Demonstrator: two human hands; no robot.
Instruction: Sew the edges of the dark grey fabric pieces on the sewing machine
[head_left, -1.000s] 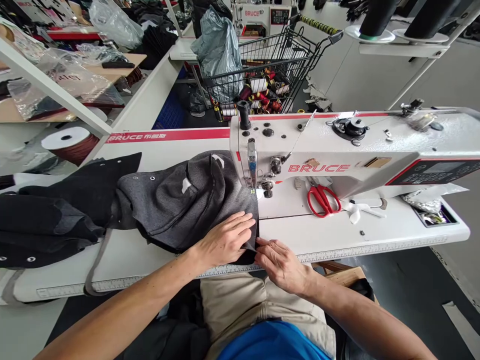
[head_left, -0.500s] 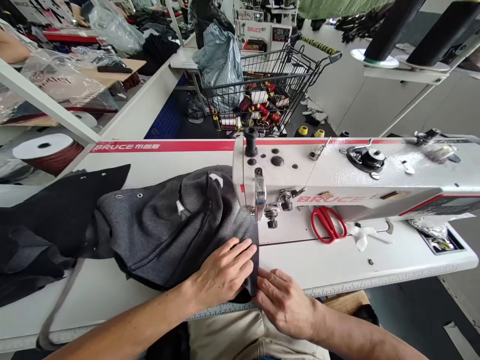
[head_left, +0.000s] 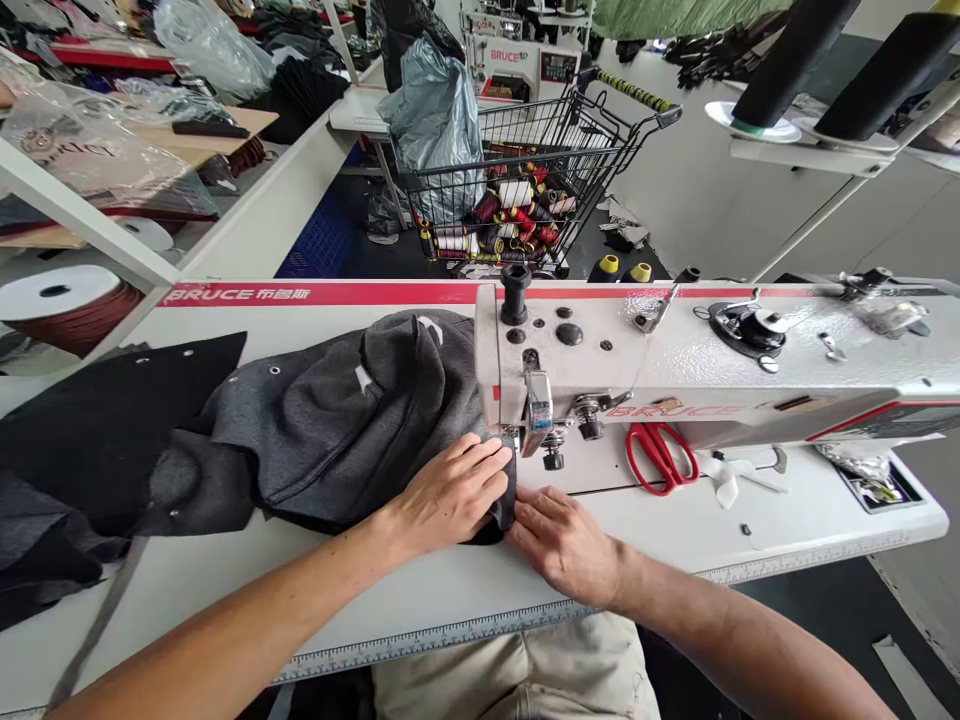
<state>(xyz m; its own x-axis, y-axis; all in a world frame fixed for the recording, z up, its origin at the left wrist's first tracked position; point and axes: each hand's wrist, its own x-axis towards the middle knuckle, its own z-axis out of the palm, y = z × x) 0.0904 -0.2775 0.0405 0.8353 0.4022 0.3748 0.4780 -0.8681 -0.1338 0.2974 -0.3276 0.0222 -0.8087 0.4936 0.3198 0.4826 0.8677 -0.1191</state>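
Note:
A dark grey garment piece (head_left: 330, 420) with metal eyelets lies bunched on the white sewing table, its right edge under the head of the sewing machine (head_left: 570, 350). My left hand (head_left: 457, 490) rests flat on the cloth just in front of the needle area, fingers stretched out. Along the same edge, nearer to me, my right hand (head_left: 562, 540) pinches the garment's corner between thumb and fingers. The needle and presser foot are mostly hidden behind the machine head's fittings and my left fingertips.
Red-handled scissors (head_left: 660, 458) lie under the machine arm. A ruler strip (head_left: 450, 632) runs along the table's front edge. More dark cloth (head_left: 97, 430) spreads at the left. Beyond the table stands a wire cart (head_left: 525, 160) holding thread spools. Black thread cones (head_left: 795, 60) stand at upper right.
Both hands have moved away from me toward the needle, and the garment's right edge has slid along with them under the machine head. The camera view has shifted slightly.

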